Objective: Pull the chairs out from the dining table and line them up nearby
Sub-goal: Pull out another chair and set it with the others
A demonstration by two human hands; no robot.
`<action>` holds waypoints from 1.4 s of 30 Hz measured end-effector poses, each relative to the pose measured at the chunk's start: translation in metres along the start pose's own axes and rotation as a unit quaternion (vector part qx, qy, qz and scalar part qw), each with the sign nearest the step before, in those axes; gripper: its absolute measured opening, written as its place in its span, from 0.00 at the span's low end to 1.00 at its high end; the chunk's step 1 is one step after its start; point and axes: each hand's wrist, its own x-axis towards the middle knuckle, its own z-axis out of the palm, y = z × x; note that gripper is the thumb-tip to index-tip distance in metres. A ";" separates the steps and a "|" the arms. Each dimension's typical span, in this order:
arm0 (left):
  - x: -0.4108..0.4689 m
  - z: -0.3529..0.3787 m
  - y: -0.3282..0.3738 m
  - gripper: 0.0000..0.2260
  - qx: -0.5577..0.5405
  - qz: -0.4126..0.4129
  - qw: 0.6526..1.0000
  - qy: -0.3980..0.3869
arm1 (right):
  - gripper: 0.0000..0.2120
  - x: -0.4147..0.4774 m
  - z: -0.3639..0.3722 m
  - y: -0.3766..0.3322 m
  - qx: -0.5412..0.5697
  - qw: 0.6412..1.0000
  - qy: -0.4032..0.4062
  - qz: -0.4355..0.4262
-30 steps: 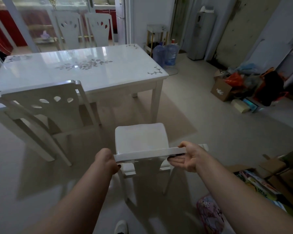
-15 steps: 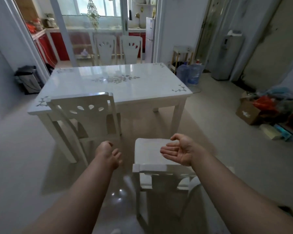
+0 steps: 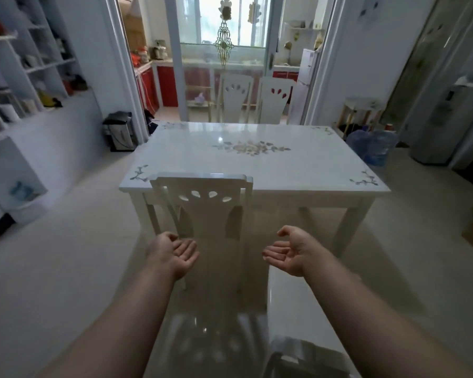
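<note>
Item, nearest: white blurred piece, well short of the table's near edge, low at the frame's bottom; probably a chair already clear of the table, too blurred to confirm. Item: left hand, palm up, fingers loosely together and slightly curled, holding nothing; it sits short of the table's near edge, just in front of the near chair without touching it. Item: right hand, palm up, fingers relaxed and a little curled, thumb lifted, empty; same distance short of the table, off that chair's right side. Item: near chair, upright, tucked at the table's near edge toward its left corner, back facing the person. Item: table, white, floral print at centre and corners. Items: left far chair and right far chair, upright side by side at the table's far edge. Item: bottles, on the floor off the table's far right corner. Step in hand, by judgement: reaching for the near chair. Next move calls for both hands to take the top rail at its two ends, then draw the chair straight back from the table, legs kept clear of the table legs.
</note>
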 end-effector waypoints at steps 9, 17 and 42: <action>0.081 0.008 0.136 0.23 0.004 -0.006 0.999 -0.038 | 0.25 0.077 0.130 -0.056 0.013 1.000 0.015 -0.010; 0.157 0.018 0.203 0.29 0.018 -0.034 0.998 -0.056 | 0.28 0.144 0.187 -0.082 0.049 0.997 0.058 -0.005; 0.334 0.082 0.231 0.08 -0.008 -0.084 0.996 0.017 | 0.04 0.309 0.213 -0.139 0.162 0.976 0.147 0.012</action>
